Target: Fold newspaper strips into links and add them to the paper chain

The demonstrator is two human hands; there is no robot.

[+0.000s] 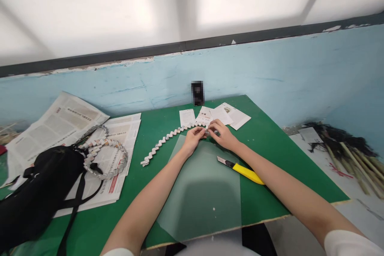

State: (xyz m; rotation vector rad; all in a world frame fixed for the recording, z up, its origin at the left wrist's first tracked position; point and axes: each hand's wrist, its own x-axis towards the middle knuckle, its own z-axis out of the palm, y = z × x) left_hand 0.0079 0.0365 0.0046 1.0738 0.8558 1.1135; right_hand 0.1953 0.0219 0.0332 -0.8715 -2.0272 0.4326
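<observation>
A zigzag chain of folded newspaper point(163, 141) curves across the green table, and its right end runs up to my hands. My left hand point(194, 138) pinches at that end with thumb and fingers together. Close against it, my right hand point(221, 133) is also closed in a pinch at the same spot; the small folded piece between the fingertips is mostly hidden. Below my right forearm lies a yellow utility knife point(247, 173), its blade pointing left. A clear plastic sheet point(207, 204) lies under my forearms. Cut newspaper pieces point(234, 117) rest just beyond my hands.
At left, a black bag point(51, 180) with straps and a coiled folded-paper chain point(121, 164) lie on stacked newspapers point(132, 128). A dark, pixelated upright object point(198, 93) leans at the blue wall point(126, 88). Sticks point(357, 164) lie beyond the table's right edge.
</observation>
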